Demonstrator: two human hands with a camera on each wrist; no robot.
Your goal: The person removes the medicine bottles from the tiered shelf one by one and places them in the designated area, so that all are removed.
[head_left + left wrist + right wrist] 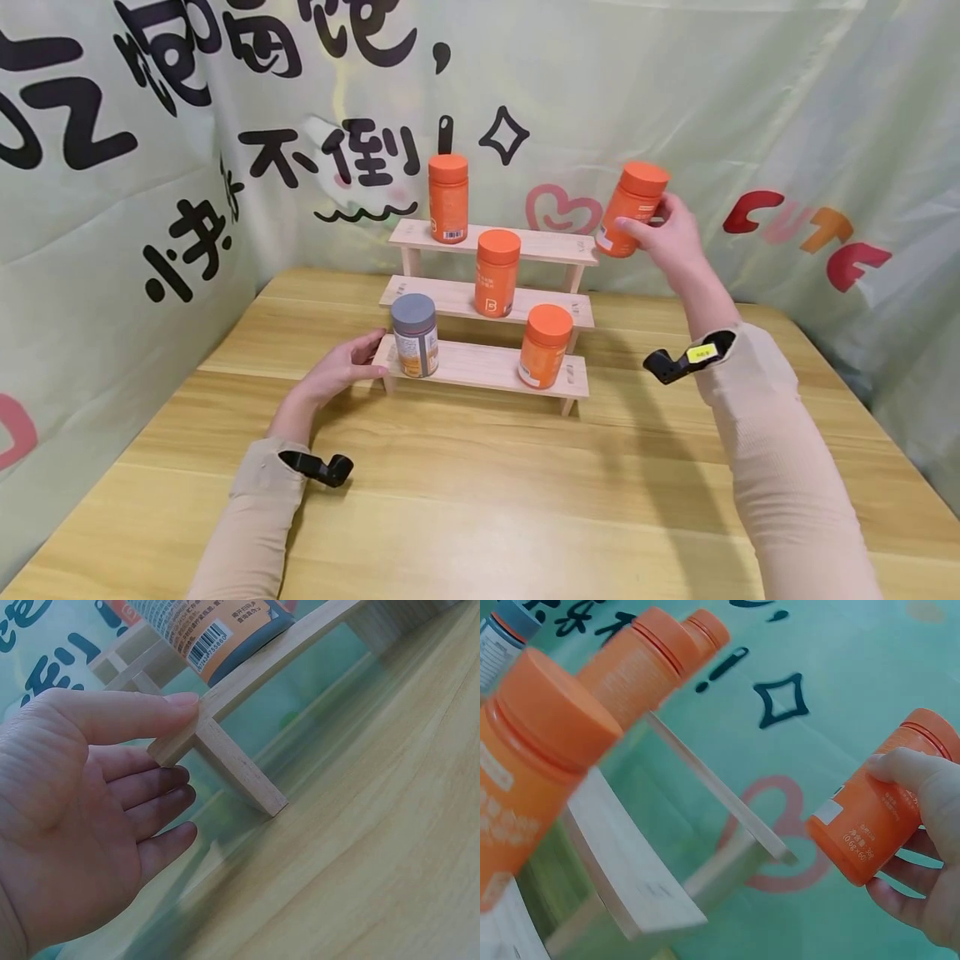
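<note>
My right hand grips an orange bottle, tilted, in the air beside the right end of the top shelf. In the right wrist view the same bottle sits between thumb and fingers, apart from the shelf. My left hand holds the left end of the bottom step of a three-tier wooden stand; in the left wrist view its thumb lies on the board and its fingers below. A grey-capped bottle stands close to that hand. Other orange bottles stand on the bottom, middle and top tiers.
The stand rests on a wooden table. Behind and to the left hangs a pale cloth backdrop with black lettering and coloured drawings. Black wrist cameras sit on both sleeves.
</note>
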